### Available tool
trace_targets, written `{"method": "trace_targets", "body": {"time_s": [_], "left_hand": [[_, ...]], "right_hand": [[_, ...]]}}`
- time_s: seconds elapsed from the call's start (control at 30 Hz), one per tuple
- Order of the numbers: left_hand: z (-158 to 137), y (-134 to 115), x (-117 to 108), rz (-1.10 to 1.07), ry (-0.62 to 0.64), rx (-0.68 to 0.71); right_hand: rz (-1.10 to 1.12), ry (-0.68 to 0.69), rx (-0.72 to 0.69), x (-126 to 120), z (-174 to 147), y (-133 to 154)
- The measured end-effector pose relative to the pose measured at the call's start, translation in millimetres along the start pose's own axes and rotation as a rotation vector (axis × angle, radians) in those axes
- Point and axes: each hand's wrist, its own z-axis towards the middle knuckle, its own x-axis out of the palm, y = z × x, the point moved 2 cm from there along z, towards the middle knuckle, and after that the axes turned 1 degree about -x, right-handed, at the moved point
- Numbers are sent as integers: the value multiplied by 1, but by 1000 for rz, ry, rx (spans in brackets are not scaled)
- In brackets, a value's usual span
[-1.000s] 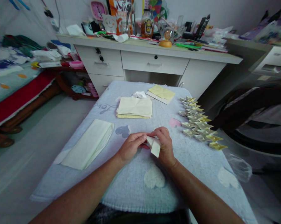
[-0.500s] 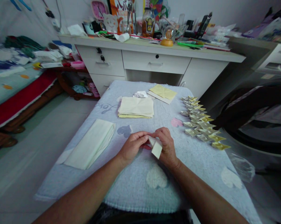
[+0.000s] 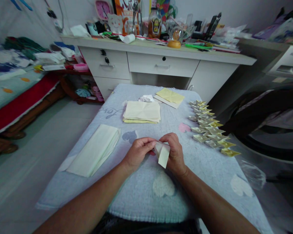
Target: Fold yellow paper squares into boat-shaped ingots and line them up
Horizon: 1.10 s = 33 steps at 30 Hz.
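Between my two hands is a small piece of folded paper, pale cream, with a flap hanging down toward me. My left hand pinches its left corner between thumb and fingers. On the other side, my right hand grips the right edge, its fingers curled behind the paper. Both hands are just above the cloth-covered table. To the right stand rows of small folded paper boats, cream and yellow. A stack of cream paper sheets lies beyond my hands.
A long folded bundle of pale paper lies at the left. Yellow and white sheets and a crumpled white paper are at the far side. Behind stands a cluttered desk; a front-loading washing machine is at the right.
The folded paper has turned slightly between my fingers; its top is spread wider and its flap hangs a little lower. My right fingers have shifted slightly. The other things have stayed put.
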Motion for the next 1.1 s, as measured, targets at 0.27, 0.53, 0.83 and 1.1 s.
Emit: {"method": "trace_targets", "body": {"time_s": [0.27, 0.53, 0.83, 1.1], "left_hand": [[1, -7, -8, 27, -74, 50], [2, -7, -11, 48, -62, 34], [3, -10, -13, 100, -108, 47], [1, -13, -11, 318, -113, 155]], "right_hand": [[153, 0, 71, -4, 1, -3], [283, 82, 181, -6, 0, -11], [449, 112, 339, -3, -2, -17], [706, 183, 649, 8, -4, -24]]}}
